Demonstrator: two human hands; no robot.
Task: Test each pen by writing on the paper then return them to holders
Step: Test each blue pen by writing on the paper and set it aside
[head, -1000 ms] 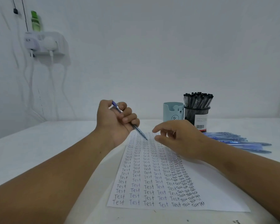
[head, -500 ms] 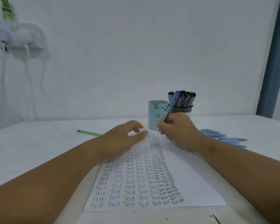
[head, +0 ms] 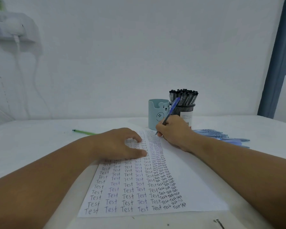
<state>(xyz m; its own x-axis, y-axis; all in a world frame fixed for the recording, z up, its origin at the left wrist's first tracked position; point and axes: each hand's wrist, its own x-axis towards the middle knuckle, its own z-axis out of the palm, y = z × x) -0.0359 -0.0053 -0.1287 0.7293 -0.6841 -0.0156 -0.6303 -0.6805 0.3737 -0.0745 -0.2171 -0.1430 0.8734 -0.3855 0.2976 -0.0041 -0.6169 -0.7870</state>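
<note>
Far-right approach is obstructed by the bear cup (head: 157, 114), the mesh holder (head: 185, 111) and loose blue pens (head: 221, 136). A green pen (head: 84, 132) lies left. Open counter (head: 31, 138) is found left of the paper (head: 193, 187).

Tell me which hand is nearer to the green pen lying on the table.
Left. The left hand rests on the paper just right of the green pen. The right hand, gripping the blue pen, is farther right, by the bear pen holder.
</note>
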